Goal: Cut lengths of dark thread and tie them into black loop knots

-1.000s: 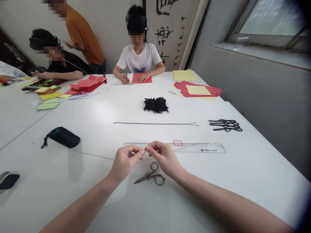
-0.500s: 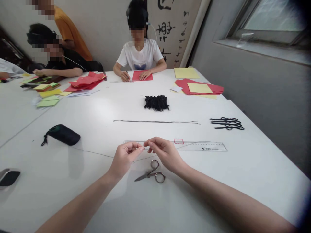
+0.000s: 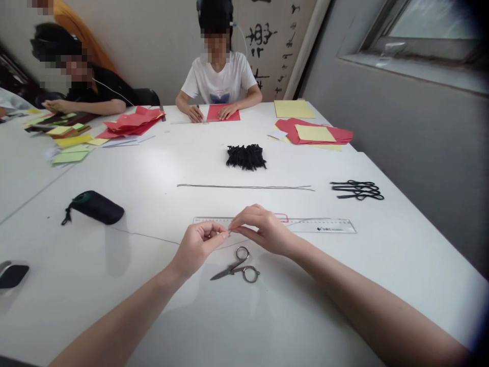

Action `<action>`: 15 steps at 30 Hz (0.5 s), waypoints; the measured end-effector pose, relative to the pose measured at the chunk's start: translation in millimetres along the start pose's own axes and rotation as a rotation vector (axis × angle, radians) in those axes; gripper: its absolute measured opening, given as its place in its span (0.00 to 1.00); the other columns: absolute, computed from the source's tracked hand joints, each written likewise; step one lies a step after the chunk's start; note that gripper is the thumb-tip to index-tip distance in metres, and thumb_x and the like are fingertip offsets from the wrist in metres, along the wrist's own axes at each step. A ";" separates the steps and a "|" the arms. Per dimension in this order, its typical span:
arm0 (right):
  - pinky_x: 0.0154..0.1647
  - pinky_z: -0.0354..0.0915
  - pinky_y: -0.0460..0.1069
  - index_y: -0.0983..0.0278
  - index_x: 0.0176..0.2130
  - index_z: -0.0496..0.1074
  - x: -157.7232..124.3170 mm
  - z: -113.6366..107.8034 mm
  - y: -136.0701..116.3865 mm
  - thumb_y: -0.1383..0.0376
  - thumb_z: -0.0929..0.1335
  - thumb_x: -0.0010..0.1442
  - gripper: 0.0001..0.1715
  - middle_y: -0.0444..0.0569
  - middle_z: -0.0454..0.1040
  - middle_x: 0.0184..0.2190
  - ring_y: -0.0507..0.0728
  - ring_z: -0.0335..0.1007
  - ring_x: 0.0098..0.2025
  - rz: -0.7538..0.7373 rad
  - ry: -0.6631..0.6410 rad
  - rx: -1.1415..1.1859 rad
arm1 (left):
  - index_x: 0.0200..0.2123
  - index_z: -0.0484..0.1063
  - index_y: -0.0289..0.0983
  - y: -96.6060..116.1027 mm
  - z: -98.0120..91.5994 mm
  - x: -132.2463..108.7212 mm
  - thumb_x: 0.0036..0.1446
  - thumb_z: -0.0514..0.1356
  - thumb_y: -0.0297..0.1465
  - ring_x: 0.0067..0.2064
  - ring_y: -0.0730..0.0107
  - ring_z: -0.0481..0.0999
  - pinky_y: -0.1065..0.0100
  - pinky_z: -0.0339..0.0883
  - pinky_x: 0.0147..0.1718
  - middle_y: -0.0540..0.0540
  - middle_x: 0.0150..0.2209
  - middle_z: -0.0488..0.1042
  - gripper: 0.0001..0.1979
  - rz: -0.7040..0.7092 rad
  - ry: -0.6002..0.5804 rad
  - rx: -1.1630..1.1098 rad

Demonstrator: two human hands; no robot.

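Observation:
My left hand (image 3: 197,245) and my right hand (image 3: 263,229) meet fingertip to fingertip just above the white table (image 3: 153,295), both pinched on a thin thread (image 3: 145,235). The thread trails left across the table toward a dark pouch (image 3: 95,207). A clear ruler (image 3: 305,225) lies just beyond my hands, with a small pink loop (image 3: 282,217) on it beside my right hand. Small metal scissors (image 3: 237,268) lie on the table right below my hands.
A long thin cord (image 3: 244,187) lies straight behind the ruler, a black tangled bundle (image 3: 245,156) beyond it, and black pieces (image 3: 357,189) at the right. Red and yellow paper sheets (image 3: 311,133) lie at the far side. Two people sit across the table; a dark object (image 3: 12,275) rests at the left edge.
My right hand has turned palm down and shifted slightly forward over the ruler, still pinched with the left on the thread. The view has tilted a little.

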State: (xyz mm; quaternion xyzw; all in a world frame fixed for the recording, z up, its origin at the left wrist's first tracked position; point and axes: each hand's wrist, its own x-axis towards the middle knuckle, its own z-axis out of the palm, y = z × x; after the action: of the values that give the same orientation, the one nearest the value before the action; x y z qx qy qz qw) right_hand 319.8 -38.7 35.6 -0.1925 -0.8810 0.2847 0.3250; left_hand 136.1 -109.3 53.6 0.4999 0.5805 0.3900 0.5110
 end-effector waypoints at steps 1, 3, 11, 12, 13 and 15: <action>0.46 0.61 0.52 0.63 0.37 0.72 -0.1 0.6 0.0 0.67 0.63 0.64 0.08 0.47 0.77 0.34 0.53 0.71 0.38 0.006 -0.003 -0.002 | 0.23 0.73 0.37 0.5 0.3 -0.2 0.49 0.63 0.38 0.21 0.76 0.50 0.69 0.43 0.20 0.54 0.18 0.55 0.11 0.004 -0.002 -0.001; 0.46 0.61 0.52 0.63 0.37 0.72 0.0 1.1 -0.1 0.67 0.63 0.64 0.09 0.47 0.77 0.34 0.53 0.71 0.38 0.012 -0.004 -0.001 | 0.23 0.73 0.37 1.1 0.6 -0.6 0.49 0.63 0.39 0.22 0.75 0.51 0.69 0.44 0.21 0.54 0.18 0.56 0.11 0.009 -0.007 -0.002; 0.45 0.62 0.52 0.63 0.37 0.72 0.1 -0.8 -1.5 0.68 0.63 0.63 0.08 0.47 0.77 0.34 0.53 0.70 0.37 -0.005 -0.015 0.008 | 0.25 0.72 0.36 -1.6 -0.4 0.6 0.50 0.62 0.38 0.23 0.75 0.53 0.69 0.45 0.22 0.52 0.20 0.59 0.11 0.011 -0.007 0.012; 0.45 0.62 0.52 0.63 0.37 0.72 0.1 -0.8 -1.4 0.69 0.63 0.63 0.08 0.47 0.76 0.33 0.53 0.70 0.37 -0.015 -0.011 0.008 | 0.25 0.72 0.36 -1.9 -0.6 0.8 0.50 0.62 0.38 0.23 0.75 0.53 0.70 0.45 0.21 0.52 0.20 0.59 0.11 0.007 -0.006 0.012; 0.44 0.62 0.52 0.63 0.37 0.72 0.1 -0.8 -1.2 0.69 0.63 0.63 0.08 0.47 0.76 0.33 0.53 0.70 0.36 -0.028 -0.002 0.009 | 0.25 0.72 0.36 -2.1 -0.8 0.9 0.50 0.62 0.38 0.23 0.75 0.53 0.70 0.45 0.21 0.52 0.21 0.59 0.11 0.003 -0.006 0.013; 0.43 0.62 0.52 0.63 0.37 0.72 0.1 -0.6 -0.4 0.69 0.64 0.63 0.07 0.47 0.76 0.33 0.53 0.70 0.36 -0.055 0.018 0.013 | 0.26 0.72 0.35 -2.2 -1.3 0.9 0.51 0.62 0.38 0.23 0.76 0.52 0.70 0.45 0.21 0.53 0.21 0.59 0.11 -0.002 -0.008 0.015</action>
State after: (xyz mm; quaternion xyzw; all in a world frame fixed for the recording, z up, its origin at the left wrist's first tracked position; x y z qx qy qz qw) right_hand 320.1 -38.8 36.2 -0.1684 -0.8812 0.2798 0.3419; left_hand 134.4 -108.7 51.5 0.5046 0.5819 0.3829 0.5101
